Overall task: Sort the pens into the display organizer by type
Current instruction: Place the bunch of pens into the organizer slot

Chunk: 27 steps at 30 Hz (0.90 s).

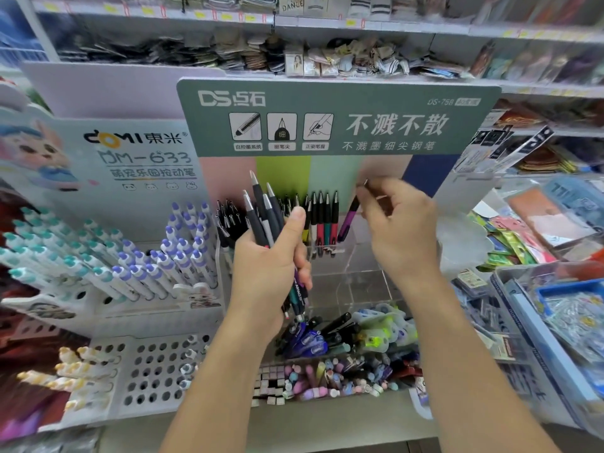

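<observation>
My left hand [271, 256] grips a bundle of pens [264, 210] upright, silver tips up, in front of the clear display organizer [353, 276]. My right hand [398, 223] pinches a purple pen [348, 219] by its top end and holds it slanted over the organizer's back row. Several pens [322, 217] with black tops and red or green barrels stand in that row. More black pens [228, 220] stand at the organizer's left end. The green header card [336, 119] rises behind.
A white rack [143, 364] with purple and teal capped pens [130, 256] stands at left. Loose pens and correction tapes [343, 338] lie in the front trays, with small erasers [313, 377] below. Blue bins [562, 308] with packets are on the right. Shelves run behind.
</observation>
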{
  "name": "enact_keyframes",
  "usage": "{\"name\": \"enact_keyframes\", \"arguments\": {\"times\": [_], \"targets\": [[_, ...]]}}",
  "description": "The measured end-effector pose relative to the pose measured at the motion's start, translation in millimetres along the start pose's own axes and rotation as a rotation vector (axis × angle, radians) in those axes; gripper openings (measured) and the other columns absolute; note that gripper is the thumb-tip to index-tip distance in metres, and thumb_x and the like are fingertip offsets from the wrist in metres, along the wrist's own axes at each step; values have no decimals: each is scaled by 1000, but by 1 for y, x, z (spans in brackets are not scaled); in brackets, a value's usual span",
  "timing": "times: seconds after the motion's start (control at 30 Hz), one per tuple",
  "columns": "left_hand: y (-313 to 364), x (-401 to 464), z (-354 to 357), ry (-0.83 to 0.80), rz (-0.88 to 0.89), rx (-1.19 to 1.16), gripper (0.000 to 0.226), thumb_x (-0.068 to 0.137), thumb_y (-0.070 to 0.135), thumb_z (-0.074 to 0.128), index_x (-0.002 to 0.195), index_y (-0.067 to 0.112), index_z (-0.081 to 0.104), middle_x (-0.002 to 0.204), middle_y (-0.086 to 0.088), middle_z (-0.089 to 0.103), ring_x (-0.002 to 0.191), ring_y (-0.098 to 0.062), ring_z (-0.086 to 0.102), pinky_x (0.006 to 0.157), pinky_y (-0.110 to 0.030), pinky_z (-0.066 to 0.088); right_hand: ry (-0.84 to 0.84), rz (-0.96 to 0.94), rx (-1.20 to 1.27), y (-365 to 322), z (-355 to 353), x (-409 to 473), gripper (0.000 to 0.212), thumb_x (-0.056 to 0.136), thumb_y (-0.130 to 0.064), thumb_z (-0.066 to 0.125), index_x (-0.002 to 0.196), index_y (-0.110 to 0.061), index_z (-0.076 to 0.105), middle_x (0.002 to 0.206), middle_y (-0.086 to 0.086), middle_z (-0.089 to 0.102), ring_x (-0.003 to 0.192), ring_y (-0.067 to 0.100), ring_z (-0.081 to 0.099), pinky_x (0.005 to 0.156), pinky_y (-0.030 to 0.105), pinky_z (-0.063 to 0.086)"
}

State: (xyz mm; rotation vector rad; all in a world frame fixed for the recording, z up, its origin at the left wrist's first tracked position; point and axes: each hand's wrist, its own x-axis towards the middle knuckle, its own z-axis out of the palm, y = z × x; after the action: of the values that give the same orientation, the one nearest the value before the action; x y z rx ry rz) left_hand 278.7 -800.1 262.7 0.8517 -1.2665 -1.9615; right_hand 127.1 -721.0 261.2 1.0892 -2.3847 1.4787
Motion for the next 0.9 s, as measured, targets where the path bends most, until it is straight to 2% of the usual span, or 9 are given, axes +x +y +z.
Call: {"name": "enact_keyframes", "arguments": {"times": [0.2, 0.4, 0.5, 0.63, 0.67, 0.73, 0.8, 0.83, 0.9], "targets": [[-2, -5, 2, -13, -38, -3, 38, 96, 31, 66, 68, 13, 48, 50, -4, 45, 41, -20, 41, 41, -27, 39, -27, -67, -88, 11, 19, 0, 9, 92, -16, 72, 91, -10, 78, 81, 5, 75, 68, 18, 64, 68, 29, 49], [-3, -8, 3, -18, -58, -10, 21, 98, 13, 60, 78, 11, 53, 50, -3, 45, 40, -20, 39, 41, -26, 39, -4, 35, -28, 19, 27, -3, 10, 82, -14, 82, 89, -10, 76, 76, -6, 69, 64, 5, 62, 68, 18, 52], [-4, -10, 3, -43, -81, -22, 23, 98, 15, 60, 77, 12, 51, 52, -4, 46, 41, -19, 40, 41, -26, 39, -20, 102, 1, 23, 26, -5, 14, 81, -16, 84, 90, -10, 73, 79, -4, 69, 66, -4, 59, 67, 21, 50], [-7, -12, 6, -81, -88, -1, 20, 99, 19, 61, 83, 11, 53, 53, -4, 50, 41, -18, 42, 41, -26, 39, 78, 151, 46, 6, 10, -16, 16, 85, -27, 80, 95, -15, 76, 81, -8, 72, 69, 0, 63, 67, 20, 51], [-8, -12, 6, -95, -85, 16, 17, 99, 20, 61, 86, 11, 56, 54, -4, 52, 41, -18, 43, 41, -26, 39, 50, 172, 82, -5, 5, -20, 14, 87, -30, 79, 93, -17, 77, 78, -10, 72, 69, 1, 64, 66, 18, 51], [-11, -13, 6, -139, -73, 72, 14, 99, 22, 62, 89, 12, 62, 56, -5, 56, 40, -17, 44, 41, -26, 39, -174, 247, 273, -26, -4, -29, 10, 90, -28, 75, 90, -18, 78, 70, -12, 72, 63, 1, 64, 60, 14, 48], [-12, -13, 6, -192, -60, 127, 23, 99, 24, 62, 77, 20, 67, 57, -5, 60, 40, -17, 45, 41, -26, 39, -390, 365, 522, -39, -8, -37, 14, 94, -20, 69, 90, -9, 77, 59, -9, 65, 51, 6, 57, 52, 13, 44], [-12, -14, 5, -216, -57, 144, 30, 99, 24, 62, 71, 24, 68, 58, -5, 61, 39, -17, 46, 41, -26, 39, -423, 421, 610, -40, -8, -38, 15, 94, -16, 68, 90, -5, 76, 55, -7, 61, 46, 11, 53, 48, 14, 42], [-12, -13, 3, -258, -61, 162, 27, 99, 25, 63, 73, 23, 71, 61, -6, 64, 40, -17, 46, 42, -26, 39, -402, 502, 663, -39, -6, -37, 14, 92, -14, 70, 88, -2, 77, 54, -4, 57, 45, 14, 47, 45, 16, 39]]}}
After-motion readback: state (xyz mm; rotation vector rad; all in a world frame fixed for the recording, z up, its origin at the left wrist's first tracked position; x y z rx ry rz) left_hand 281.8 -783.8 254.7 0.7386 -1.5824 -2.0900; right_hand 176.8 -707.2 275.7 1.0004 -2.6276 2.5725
